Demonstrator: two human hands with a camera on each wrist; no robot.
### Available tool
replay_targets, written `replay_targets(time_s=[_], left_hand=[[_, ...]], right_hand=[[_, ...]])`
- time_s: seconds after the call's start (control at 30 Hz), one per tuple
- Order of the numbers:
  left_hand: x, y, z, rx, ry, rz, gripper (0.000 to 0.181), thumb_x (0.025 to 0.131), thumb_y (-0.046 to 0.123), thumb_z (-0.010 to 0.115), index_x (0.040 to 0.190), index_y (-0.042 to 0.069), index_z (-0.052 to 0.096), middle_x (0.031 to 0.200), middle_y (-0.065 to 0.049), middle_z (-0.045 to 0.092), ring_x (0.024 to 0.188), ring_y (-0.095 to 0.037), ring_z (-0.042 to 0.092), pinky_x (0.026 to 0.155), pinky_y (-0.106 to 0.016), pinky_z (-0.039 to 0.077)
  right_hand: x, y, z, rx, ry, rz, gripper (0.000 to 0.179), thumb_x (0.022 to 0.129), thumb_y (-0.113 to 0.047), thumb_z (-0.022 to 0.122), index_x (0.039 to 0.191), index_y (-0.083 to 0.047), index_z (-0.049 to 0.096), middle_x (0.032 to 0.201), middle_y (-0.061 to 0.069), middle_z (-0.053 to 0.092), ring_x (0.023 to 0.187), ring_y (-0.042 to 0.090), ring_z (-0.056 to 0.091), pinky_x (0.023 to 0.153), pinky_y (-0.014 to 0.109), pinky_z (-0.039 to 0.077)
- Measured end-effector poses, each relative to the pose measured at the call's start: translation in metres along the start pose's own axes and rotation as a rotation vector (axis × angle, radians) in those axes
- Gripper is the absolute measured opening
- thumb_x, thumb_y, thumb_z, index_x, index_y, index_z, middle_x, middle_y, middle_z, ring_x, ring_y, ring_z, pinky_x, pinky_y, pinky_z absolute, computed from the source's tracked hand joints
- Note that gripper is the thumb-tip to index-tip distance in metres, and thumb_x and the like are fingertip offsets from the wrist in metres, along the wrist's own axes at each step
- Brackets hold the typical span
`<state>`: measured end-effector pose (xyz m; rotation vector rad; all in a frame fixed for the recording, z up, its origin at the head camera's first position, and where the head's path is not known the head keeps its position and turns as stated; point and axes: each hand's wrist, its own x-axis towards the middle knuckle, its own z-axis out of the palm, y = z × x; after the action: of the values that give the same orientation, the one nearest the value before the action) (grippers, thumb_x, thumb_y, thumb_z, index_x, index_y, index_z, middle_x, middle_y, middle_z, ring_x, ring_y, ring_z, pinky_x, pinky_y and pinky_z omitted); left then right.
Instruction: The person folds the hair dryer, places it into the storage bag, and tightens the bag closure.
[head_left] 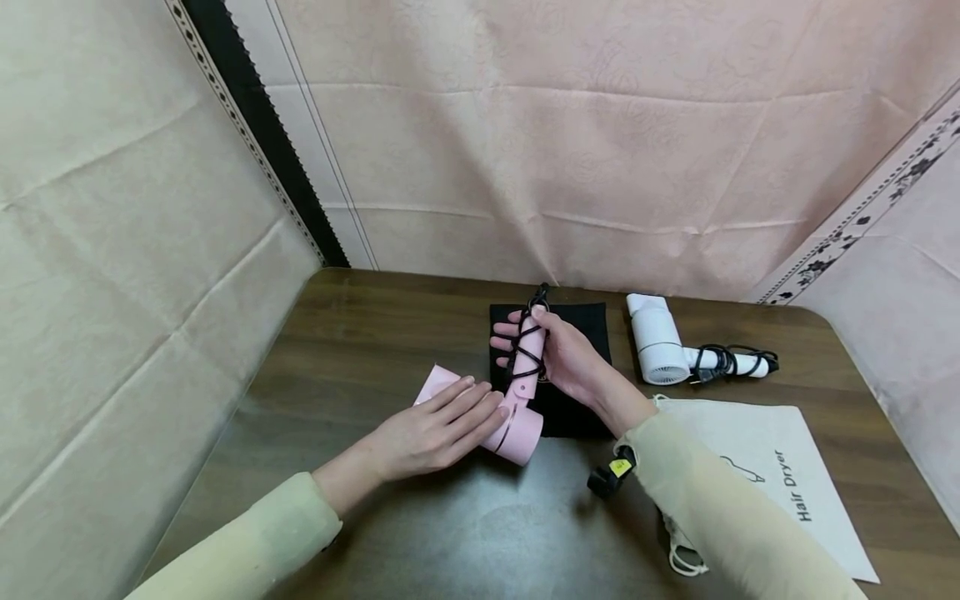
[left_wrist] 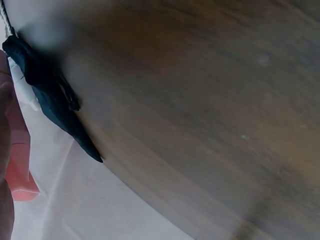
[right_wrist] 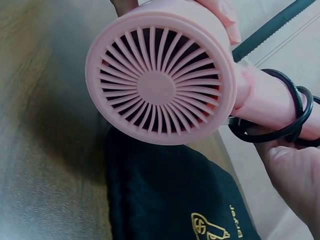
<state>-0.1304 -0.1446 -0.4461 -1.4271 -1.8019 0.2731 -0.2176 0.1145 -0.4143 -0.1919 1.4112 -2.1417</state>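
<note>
The left hand [head_left: 431,433] holds the barrel of the pink hair dryer [head_left: 527,437], fingers laid across its top; the right hand [head_left: 576,360] grips the handle, wound with black cord [right_wrist: 270,137]. The dryer thus sits between both hands, handle over the black pouch [head_left: 566,417], barrel at its near-left edge. Right of the pouch lie a white hair dryer [head_left: 658,340] and, nearer the person, a white bag [head_left: 753,429].

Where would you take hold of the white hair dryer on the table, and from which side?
I'd probably grip the white hair dryer by its barrel, coming from above, thumb and fingers across its long sides. It lies flat, the barrel bare, while black cord loops around the handle. The right hand is nearer but holds the pink hair dryer.
</note>
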Motion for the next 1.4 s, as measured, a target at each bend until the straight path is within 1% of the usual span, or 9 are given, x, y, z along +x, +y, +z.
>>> replay_targets(time_s=[0.4, 0.57, 0.67, 0.83, 0.97, 1.07, 1.23, 1.33, 1.4], left_hand=[[0.004, -0.004, 0.002, -0.012, -0.026, 0.037, 0.042, 0.110, 0.006, 0.039, 0.145, -0.003, 0.059, 0.145, -0.022, 0.063, 0.135, -0.034, 0.062, 0.118, -0.050, 0.047], [0.004, -0.007, 0.004, -0.007, -0.032, 0.046, 0.042, 0.110, 0.006, 0.038, 0.146, -0.002, 0.059, 0.145, -0.021, 0.063, 0.136, -0.032, 0.061, 0.118, -0.048, 0.047], [0.005, -0.008, 0.005, 0.001, -0.029, 0.060, 0.042, 0.111, 0.006, 0.037, 0.146, -0.002, 0.059, 0.145, -0.021, 0.063, 0.136, -0.031, 0.061, 0.117, -0.048, 0.047], [0.007, -0.008, 0.007, -0.017, -0.030, 0.060, 0.042, 0.112, 0.006, 0.036, 0.148, -0.001, 0.058, 0.146, -0.020, 0.063, 0.137, -0.031, 0.061, 0.118, -0.047, 0.047], [0.010, -0.008, 0.008, -0.021, -0.033, 0.066, 0.043, 0.112, 0.006, 0.036, 0.148, -0.002, 0.057, 0.147, -0.020, 0.062, 0.137, -0.031, 0.060, 0.119, -0.047, 0.046], [0.011, -0.009, 0.008, -0.018, -0.036, 0.080, 0.043, 0.111, 0.007, 0.036, 0.149, -0.002, 0.056, 0.148, -0.020, 0.061, 0.137, -0.032, 0.060, 0.119, -0.047, 0.046], [0.012, -0.013, 0.010, -0.027, -0.044, 0.132, 0.045, 0.111, 0.009, 0.036, 0.151, -0.002, 0.054, 0.151, -0.019, 0.059, 0.141, -0.033, 0.057, 0.119, -0.047, 0.046], [0.014, -0.015, 0.010, -0.028, -0.050, 0.158, 0.045, 0.112, 0.010, 0.037, 0.153, -0.001, 0.053, 0.153, -0.018, 0.057, 0.143, -0.033, 0.056, 0.119, -0.046, 0.045], [0.014, -0.017, 0.010, -0.028, -0.053, 0.162, 0.045, 0.111, 0.010, 0.038, 0.153, -0.001, 0.052, 0.154, -0.018, 0.057, 0.143, -0.033, 0.056, 0.120, -0.047, 0.045]], right_hand=[[-0.001, -0.008, -0.003, -0.065, 0.002, 0.025, 0.048, 0.116, -0.033, 0.034, 0.149, 0.000, 0.043, 0.158, 0.027, 0.051, 0.125, 0.032, 0.070, 0.108, 0.055, 0.055], [-0.002, -0.010, -0.004, -0.063, 0.000, 0.021, 0.047, 0.117, -0.033, 0.034, 0.149, 0.001, 0.043, 0.160, 0.029, 0.046, 0.128, 0.032, 0.068, 0.107, 0.053, 0.056], [-0.002, -0.010, -0.006, -0.065, 0.007, 0.034, 0.047, 0.117, -0.033, 0.034, 0.149, 0.000, 0.043, 0.161, 0.030, 0.045, 0.132, 0.039, 0.065, 0.106, 0.053, 0.056], [-0.003, -0.013, -0.009, -0.090, 0.000, 0.040, 0.047, 0.117, -0.033, 0.034, 0.149, 0.001, 0.042, 0.160, 0.031, 0.046, 0.139, 0.055, 0.052, 0.106, 0.055, 0.055], [-0.003, -0.016, -0.011, -0.098, -0.009, 0.043, 0.047, 0.117, -0.032, 0.033, 0.147, 0.002, 0.043, 0.160, 0.034, 0.043, 0.139, 0.059, 0.049, 0.106, 0.055, 0.056], [-0.003, -0.018, -0.010, -0.104, -0.008, 0.045, 0.046, 0.117, -0.032, 0.034, 0.145, 0.002, 0.044, 0.158, 0.036, 0.044, 0.137, 0.057, 0.054, 0.105, 0.055, 0.057], [-0.004, -0.015, -0.008, -0.173, -0.071, 0.062, 0.043, 0.116, -0.029, 0.039, 0.141, 0.004, 0.050, 0.150, 0.032, 0.056, 0.132, 0.039, 0.065, 0.109, 0.057, 0.053], [-0.006, -0.013, -0.007, -0.226, -0.124, 0.068, 0.043, 0.116, -0.028, 0.041, 0.139, 0.005, 0.053, 0.149, 0.033, 0.057, 0.134, 0.034, 0.064, 0.114, 0.059, 0.047], [-0.007, -0.014, -0.007, -0.235, -0.129, 0.065, 0.045, 0.116, -0.029, 0.041, 0.141, 0.007, 0.052, 0.150, 0.034, 0.055, 0.136, 0.034, 0.063, 0.114, 0.059, 0.046]])
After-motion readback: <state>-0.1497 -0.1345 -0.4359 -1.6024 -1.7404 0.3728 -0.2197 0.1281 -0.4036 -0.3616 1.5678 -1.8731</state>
